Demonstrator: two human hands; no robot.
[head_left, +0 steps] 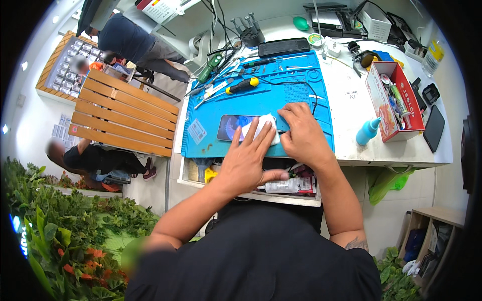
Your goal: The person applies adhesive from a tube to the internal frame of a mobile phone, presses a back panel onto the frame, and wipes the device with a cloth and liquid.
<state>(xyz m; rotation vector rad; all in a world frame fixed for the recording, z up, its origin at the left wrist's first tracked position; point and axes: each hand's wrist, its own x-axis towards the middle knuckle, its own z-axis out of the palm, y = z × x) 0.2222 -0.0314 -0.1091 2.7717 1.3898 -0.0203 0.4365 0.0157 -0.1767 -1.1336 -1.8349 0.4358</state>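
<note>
A smartphone [228, 129] with a lit, purple-toned screen lies on the blue work mat [211, 108]. Over its right part is a white cloth or tissue [269, 125]. My left hand [248, 155] rests on the cloth and the screen with fingers stretched out flat, the thumb pointing right. At the phone's right end, my right hand [304, 133] has its fingers curled; a small dark thing shows between finger and thumb, too covered to name. Behind the phone lies a yellow and black screwdriver [242, 86].
Below the mat an open drawer [301, 198] holds packets and tools. To the right stand a blue squeeze bottle [368, 131] and a red and white box [389, 123] of small items. A dark phone [284, 47] lies at the mat's far edge. Two people sit or stand near a slatted wooden bench [125, 113].
</note>
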